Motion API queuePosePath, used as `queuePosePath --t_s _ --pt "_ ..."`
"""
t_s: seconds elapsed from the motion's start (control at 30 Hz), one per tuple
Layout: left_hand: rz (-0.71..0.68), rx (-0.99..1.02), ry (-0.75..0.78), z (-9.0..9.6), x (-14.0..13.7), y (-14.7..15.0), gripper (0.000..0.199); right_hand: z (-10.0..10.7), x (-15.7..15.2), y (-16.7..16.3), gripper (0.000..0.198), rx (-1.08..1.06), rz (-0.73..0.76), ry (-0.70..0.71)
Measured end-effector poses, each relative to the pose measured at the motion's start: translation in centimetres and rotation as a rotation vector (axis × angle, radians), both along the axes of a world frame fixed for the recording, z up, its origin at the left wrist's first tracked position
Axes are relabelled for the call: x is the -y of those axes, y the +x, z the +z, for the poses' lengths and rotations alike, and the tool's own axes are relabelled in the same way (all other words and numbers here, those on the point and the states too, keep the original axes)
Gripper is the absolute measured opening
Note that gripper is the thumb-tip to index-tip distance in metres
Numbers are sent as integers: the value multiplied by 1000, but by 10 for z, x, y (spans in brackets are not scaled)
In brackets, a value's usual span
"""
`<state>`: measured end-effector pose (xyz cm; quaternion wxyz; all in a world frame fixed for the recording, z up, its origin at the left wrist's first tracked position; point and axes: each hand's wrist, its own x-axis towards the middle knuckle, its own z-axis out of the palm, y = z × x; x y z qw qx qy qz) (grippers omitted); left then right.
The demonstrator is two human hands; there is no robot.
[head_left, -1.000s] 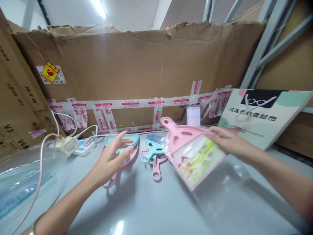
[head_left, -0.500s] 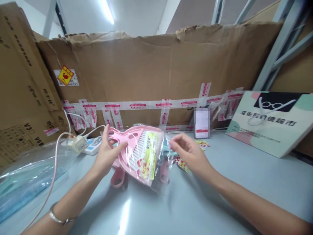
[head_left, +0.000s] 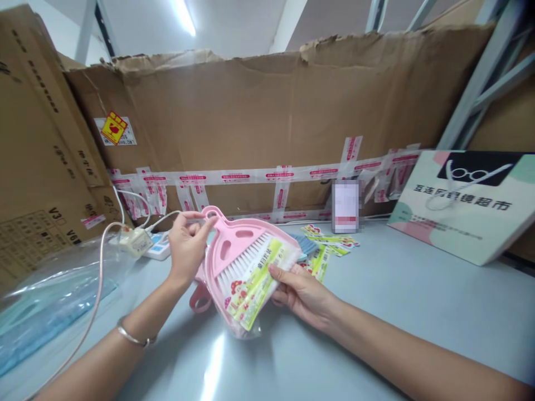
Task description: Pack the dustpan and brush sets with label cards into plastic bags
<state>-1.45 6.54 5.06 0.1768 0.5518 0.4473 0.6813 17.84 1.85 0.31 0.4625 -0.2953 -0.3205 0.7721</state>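
Note:
A pink dustpan (head_left: 243, 229) is tilted up above the table, with a white-bristled brush (head_left: 241, 266) and a yellow-green printed label (head_left: 259, 289) on its face. Clear plastic film (head_left: 246, 334) shows at its lower edge. My left hand (head_left: 188, 248) is closed at the dustpan's handle end, thumb and forefinger by the hanging hole. At the opposite side, my right hand (head_left: 303, 292) grips the wide edge, thumb over the label and fingers behind. Behind the dustpan lie another pink handle (head_left: 200, 299) and blue bristles (head_left: 307, 245), mostly hidden.
Several printed labels (head_left: 320, 262) lie beyond my right hand. A phone (head_left: 346, 206) leans against the taped cardboard (head_left: 251, 122). On the left are a plastic-wrapped blue item (head_left: 54, 323), a white charger (head_left: 134, 243) and its cable. A white printed bag (head_left: 463, 211) stands at right.
My right hand has moved from the blue-green item behind onto the dustpan's wide edge. The dustpan has turned and shifted slightly right, and my left fingers have moved up its handle.

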Motion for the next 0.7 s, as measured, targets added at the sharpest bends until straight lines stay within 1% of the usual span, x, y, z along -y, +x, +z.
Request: queuePosePath --t_s 0.03,0.1,0.2,0.27,0.37,0.47,0.5,0.6,0.7 --pt "-13 32 -7 4 -2 -2 24 0 -1 1 30 -8 8 -2" --pt "-75 51 -90 8 -3 -5 31 -1 -3 3 28 -4 23 0" --pt "-200 -21 -303 8 -2 -10 55 -5 -5 8 31 34 47 53" --pt "-255 -94 -389 6 0 -12 63 -8 -6 12 32 59 54 117" --pt "-274 -195 -399 4 6 -15 67 -11 -7 14 33 88 42 164" --pt "-259 -181 -406 5 11 -16 78 -9 -5 13 33 100 50 162" --pt "-252 -156 -389 5 12 -16 76 -8 -4 13 32 91 60 164" --pt "-229 -44 -284 5 11 -16 60 -4 -1 11 31 14 72 151" --pt "-240 134 -251 6 9 -15 47 0 0 11 32 -64 22 94"
